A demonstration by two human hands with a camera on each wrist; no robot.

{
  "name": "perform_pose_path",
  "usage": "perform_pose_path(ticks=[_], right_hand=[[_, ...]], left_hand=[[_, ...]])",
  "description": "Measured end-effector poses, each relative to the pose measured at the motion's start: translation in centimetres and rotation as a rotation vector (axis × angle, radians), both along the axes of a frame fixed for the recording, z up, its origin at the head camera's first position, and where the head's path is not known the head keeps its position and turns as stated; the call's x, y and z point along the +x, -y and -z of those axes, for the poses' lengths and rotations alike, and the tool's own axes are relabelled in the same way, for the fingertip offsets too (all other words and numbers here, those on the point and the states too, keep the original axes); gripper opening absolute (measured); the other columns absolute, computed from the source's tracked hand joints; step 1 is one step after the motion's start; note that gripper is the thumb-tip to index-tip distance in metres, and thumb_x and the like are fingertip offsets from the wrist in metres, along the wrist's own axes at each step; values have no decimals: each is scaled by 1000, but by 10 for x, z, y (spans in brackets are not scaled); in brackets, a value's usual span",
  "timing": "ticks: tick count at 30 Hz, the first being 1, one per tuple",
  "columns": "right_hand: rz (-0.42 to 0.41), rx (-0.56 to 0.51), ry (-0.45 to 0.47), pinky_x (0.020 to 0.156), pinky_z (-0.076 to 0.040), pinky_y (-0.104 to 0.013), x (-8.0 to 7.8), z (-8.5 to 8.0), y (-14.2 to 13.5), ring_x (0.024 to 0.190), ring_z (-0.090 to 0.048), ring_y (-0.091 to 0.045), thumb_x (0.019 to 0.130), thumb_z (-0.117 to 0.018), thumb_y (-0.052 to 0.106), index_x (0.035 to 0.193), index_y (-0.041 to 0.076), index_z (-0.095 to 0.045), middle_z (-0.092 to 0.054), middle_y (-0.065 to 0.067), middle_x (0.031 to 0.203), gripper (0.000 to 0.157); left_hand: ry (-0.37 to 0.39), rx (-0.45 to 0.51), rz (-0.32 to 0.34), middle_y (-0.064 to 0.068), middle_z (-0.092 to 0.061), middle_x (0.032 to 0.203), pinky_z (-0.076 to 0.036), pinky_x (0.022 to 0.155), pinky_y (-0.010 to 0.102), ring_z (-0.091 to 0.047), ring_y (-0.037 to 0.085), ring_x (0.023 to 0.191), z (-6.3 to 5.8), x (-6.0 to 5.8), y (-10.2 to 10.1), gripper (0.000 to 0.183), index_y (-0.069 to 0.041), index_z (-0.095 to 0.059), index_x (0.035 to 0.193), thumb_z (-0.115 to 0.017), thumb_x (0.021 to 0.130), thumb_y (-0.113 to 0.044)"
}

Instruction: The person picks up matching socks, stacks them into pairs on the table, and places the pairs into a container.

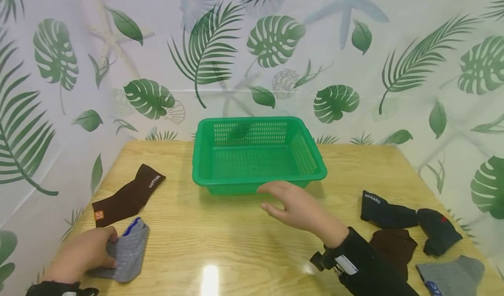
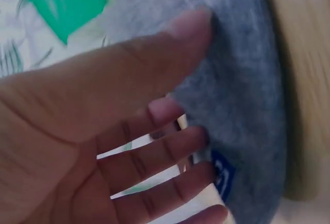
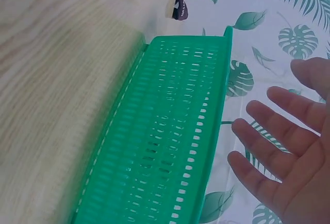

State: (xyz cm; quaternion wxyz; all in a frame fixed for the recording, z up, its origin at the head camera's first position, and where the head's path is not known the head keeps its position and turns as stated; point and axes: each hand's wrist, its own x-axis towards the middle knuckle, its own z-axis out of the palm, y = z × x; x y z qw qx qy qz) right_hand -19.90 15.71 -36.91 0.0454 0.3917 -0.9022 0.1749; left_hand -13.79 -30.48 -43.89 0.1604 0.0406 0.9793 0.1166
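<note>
Head view: left hand [image 1: 84, 252] is pinching a gray sock [image 1: 131, 254] with a blue edge, thumb on the near side, at the table's left front. A brown sock [image 1: 131, 195] with white "COTTON" lettering is lying just beyond it. Right hand [image 1: 293, 206] is hovering free, holding nothing, fingers extended, its fingertips overlapping the near rim of a green basket [image 1: 228, 183]; cannot tell if touching from here. Basket is standing at the back middle of the wooden table [image 1: 185, 234]. On the right, a dark lettered sock [image 1: 387, 210], a dark red-marked sock [image 1: 437, 230], a second brown sock [image 1: 393, 248] and a second gray sock [image 1: 453, 276] are lying close together.

Left wrist view: thumb is pressing on the gray sock's face, the other fingers are meeting its edge, near a blue patch [image 2: 223, 175].

Right wrist view: fingers are spreading loosely, grasping nothing, apart from the basket; leaf-print sheeting [image 3: 268, 7] is showing behind.
</note>
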Motion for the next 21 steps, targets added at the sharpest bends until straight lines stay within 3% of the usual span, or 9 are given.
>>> perform_pose_path(ticks=[4, 8, 12, 15, 21], right_hand=[[13, 19, 34, 98, -47, -44, 1, 5, -1, 117, -58, -28, 97, -61, 28, 126, 6, -62, -64, -9, 124, 37], [25, 60, 93, 98, -47, -46, 2, 11, -2, 117, -58, -29, 98, -59, 30, 127, 5, -61, -63, -10, 125, 39], [16, 92, 122, 98, -47, -46, 1, 18, 1, 117, -59, -29, 98, -59, 31, 127, 6, -61, -63, -10, 125, 38], [12, 97, 134, 98, -47, -45, -1, 25, 3, 116, -59, -28, 97, -59, 29, 126, 7, -62, -64, -9, 124, 37], [-23, 89, 123, 94, -50, -43, -2, 35, 8, 110, -62, -28, 96, -62, 26, 121, 5, -65, -66, -11, 118, 33]], left_hand=[[-52, 8, 39, -1, -58, 82, -48, 67, 43, -51, 18, 73, 2, -12, -27, 52, -7, -60, 88, -93, 55, -32], [-90, 12, 78, 1, -58, 81, -48, 67, 39, -51, 17, 72, 0, -28, -68, 52, -6, -62, 88, -93, 55, -32], [-119, -40, 164, 5, -60, 80, -51, 67, 41, -56, 21, 72, -4, -42, -120, 53, -2, -64, 90, -94, 55, -29], [-174, -67, 233, 6, -60, 76, -52, 68, 42, -58, 24, 72, -5, -53, -165, 50, -3, -63, 82, -95, 52, -29], [-276, -82, 324, 4, -65, 74, -53, 66, 38, -63, 23, 72, 2, -72, -242, 45, -8, -65, 72, -92, 58, -41]])
